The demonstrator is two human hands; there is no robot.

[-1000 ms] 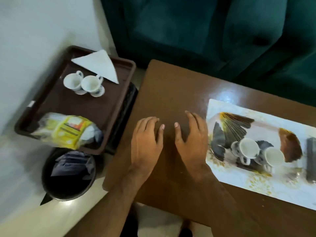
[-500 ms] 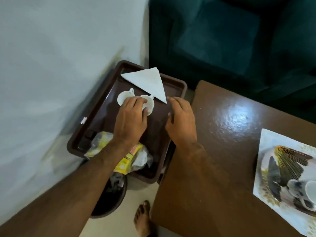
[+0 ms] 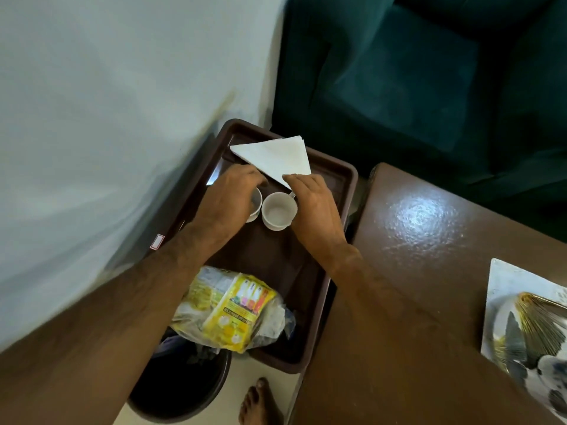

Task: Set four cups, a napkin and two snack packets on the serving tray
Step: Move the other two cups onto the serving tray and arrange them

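Observation:
Two white cups stand side by side on a dark brown tray beside the table. My left hand curls over the left cup and hides most of it. My right hand pinches the handle of the right cup, which is empty. A folded white napkin lies at the tray's far end, its tip under my right fingers. Yellow snack packets in a clear bag lie at the tray's near end. The bird-patterned serving tray sits on the table at the right edge, with part of a speckled cup on it.
The brown table lies to the right of the dark tray. A black bin stands under the tray's near end, and a bare foot is beside it. A white wall runs along the left. A green sofa is behind.
Both hands left the table top and reached left onto the dark tray. They now close on the two cups. My view swung left, pushing the serving tray to the right edge.

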